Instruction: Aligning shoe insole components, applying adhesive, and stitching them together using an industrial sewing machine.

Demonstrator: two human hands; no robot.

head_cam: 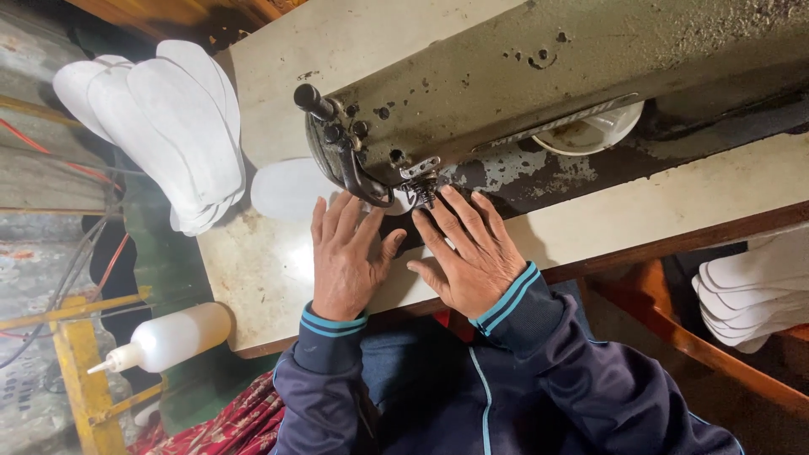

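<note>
My left hand (345,253) lies flat, fingers spread, on a white insole-shaped piece (286,190) that runs under the needle of an old grey-green sewing machine (539,76). My right hand (468,248) presses flat just right of it, fingertips at the presser foot (424,192). Both hands hold the piece down on the machine bed; most of the piece under the hands is hidden. Neither hand grips anything.
A stack of white insole pieces (168,126) hangs over the worn cream table (253,278) at its left edge. Another stack (754,291) rests at the right, beyond a wooden chair rail. A white squeeze bottle (168,337) lies at lower left. A white bowl (590,135) sits behind the machine.
</note>
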